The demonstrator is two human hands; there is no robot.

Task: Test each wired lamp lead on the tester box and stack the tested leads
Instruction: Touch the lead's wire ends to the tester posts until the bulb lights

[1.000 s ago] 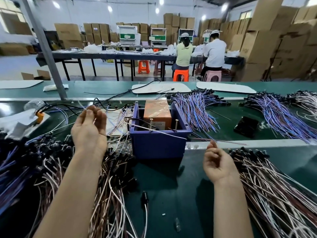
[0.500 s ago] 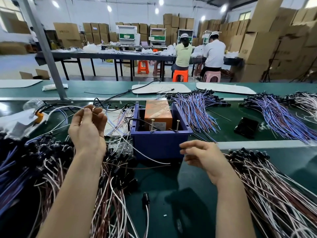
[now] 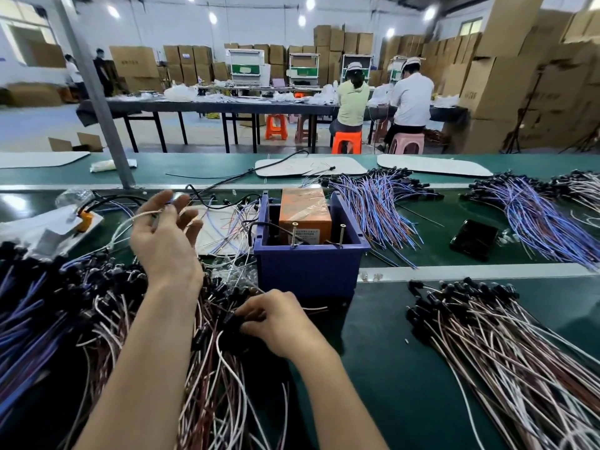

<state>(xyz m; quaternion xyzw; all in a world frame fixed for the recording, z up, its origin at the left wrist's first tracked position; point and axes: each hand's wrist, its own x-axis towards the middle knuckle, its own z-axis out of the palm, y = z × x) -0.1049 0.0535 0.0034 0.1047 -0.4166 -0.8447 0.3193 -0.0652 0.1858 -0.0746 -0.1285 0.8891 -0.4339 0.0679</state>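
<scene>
Curling round a glossy black socket (image 3: 235, 319), the right hand (image 3: 279, 323) has its grip closed on that small cylinder at the top of the tangled heap of leads (image 3: 211, 384). The heap is thin brown, pink and white insulated wire, sprawled at 7 o'clock on the matte green surface (image 3: 373, 352). The left hand (image 3: 165, 245) is raised at 10 o'clock, fingers fanned and nearly straight. A pale lead (image 3: 144, 216) crosses its thumb and forefinger, but I cannot tell whether that grip pinches it or merely carries it. At the centre stands the tester box (image 3: 311, 267), a square blue plastic bin holding an orange block (image 3: 305, 212) wrapped in shiny film, with two upright metal screws (image 3: 293, 233) at its near rim. At 4 o'clock lies a combed stack of leads (image 3: 503, 345), its black sockets all at the far end. Blue-violet bundles (image 3: 373, 206) fan out at 1 o'clock, near a flat black phone (image 3: 474, 238) at 2 o'clock.
</scene>
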